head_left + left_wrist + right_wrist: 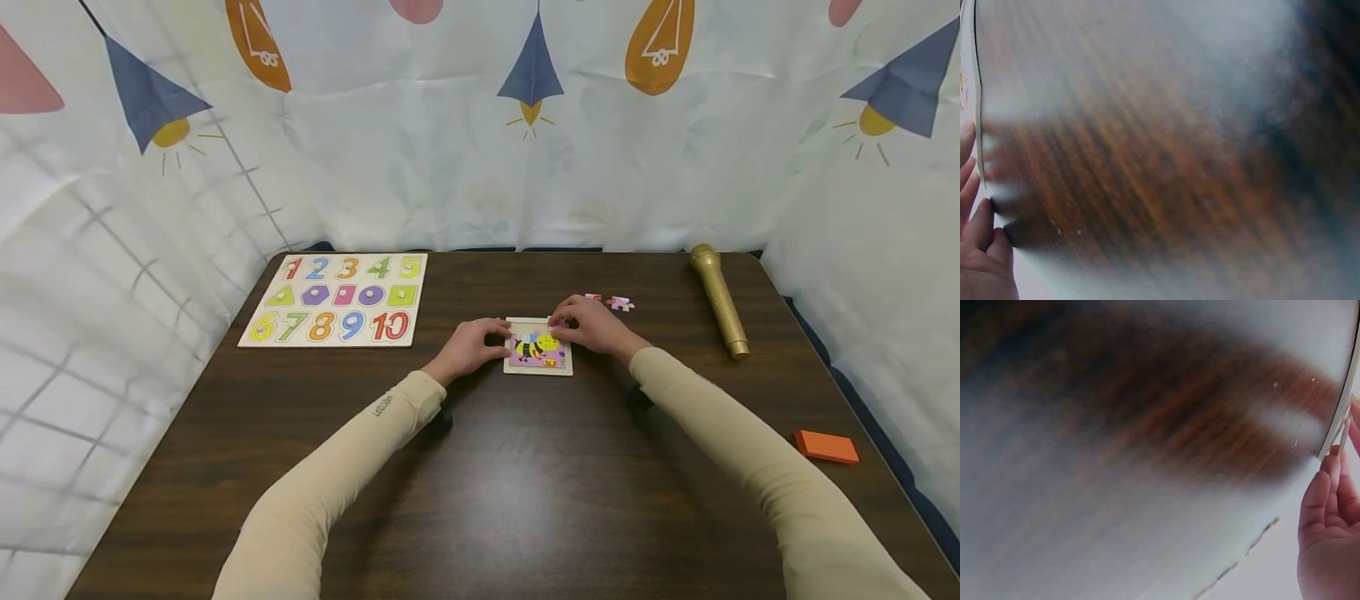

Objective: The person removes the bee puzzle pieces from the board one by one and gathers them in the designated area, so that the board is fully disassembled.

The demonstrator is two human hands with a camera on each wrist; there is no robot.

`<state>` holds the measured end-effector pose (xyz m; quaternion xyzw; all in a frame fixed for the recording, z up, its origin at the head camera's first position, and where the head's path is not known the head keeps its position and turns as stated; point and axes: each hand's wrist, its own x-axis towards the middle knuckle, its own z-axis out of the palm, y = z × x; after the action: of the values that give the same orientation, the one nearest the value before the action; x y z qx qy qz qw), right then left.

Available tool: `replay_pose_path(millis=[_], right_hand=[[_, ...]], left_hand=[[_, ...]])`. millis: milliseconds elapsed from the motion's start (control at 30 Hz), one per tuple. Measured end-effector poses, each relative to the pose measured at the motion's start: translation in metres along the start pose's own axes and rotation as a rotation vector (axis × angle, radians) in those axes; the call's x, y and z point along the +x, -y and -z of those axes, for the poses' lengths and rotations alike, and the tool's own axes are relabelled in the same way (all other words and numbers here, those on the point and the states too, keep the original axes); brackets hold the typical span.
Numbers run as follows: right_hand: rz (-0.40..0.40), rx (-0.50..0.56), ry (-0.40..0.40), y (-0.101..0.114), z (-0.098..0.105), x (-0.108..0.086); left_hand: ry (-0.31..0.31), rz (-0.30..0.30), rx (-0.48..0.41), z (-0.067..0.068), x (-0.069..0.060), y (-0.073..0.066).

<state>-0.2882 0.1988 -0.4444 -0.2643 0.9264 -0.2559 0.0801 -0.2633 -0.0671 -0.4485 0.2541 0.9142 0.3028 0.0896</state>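
Observation:
A small square jigsaw puzzle tray [538,372] with a pale frame and a bee picture lies between the hands. My left hand [467,348] touches its left edge, thumb lower and fingers near the upper left corner. In the left wrist view, the fingers [980,222] reach the tray's rim. My right hand [596,325] is over the upper right corner. There it pinches a thin puzzle piece [1344,437], tilted against the rim in the right wrist view. Loose puzzle pieces [620,304] lie just beyond the right hand.
A number and shape board [300,297] lies at the back left of the dark table [480,500]. At the back right is a gold microphone [720,300]. An orange block [827,447] sits near the right edge. A patterned curtain [450,167] encloses the far side.

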Motion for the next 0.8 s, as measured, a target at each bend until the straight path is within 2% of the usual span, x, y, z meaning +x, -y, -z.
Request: replay_pose_path(millis=[233, 367, 500, 800], right_hand=[[-0.006, -0.008, -0.027, -0.003, 0.001, -0.002], [-0.042, 0.025, -0.070, -0.006, 0.004, -0.006], [-0.080, 0.071, -0.127, -0.012, 0.012, -0.013], [-0.156, 0.054, -0.282, -0.053, 0.043, -0.038]], left_hand=[[-0.010, -0.017, -0.002, 0.000, -0.001, 0.000], [-0.037, -0.045, 0.000, -0.001, -0.003, -0.001], [-0.040, -0.043, -0.002, -0.002, -0.003, 0.000], [-0.008, -0.009, -0.009, -0.001, -0.001, 0.001]])
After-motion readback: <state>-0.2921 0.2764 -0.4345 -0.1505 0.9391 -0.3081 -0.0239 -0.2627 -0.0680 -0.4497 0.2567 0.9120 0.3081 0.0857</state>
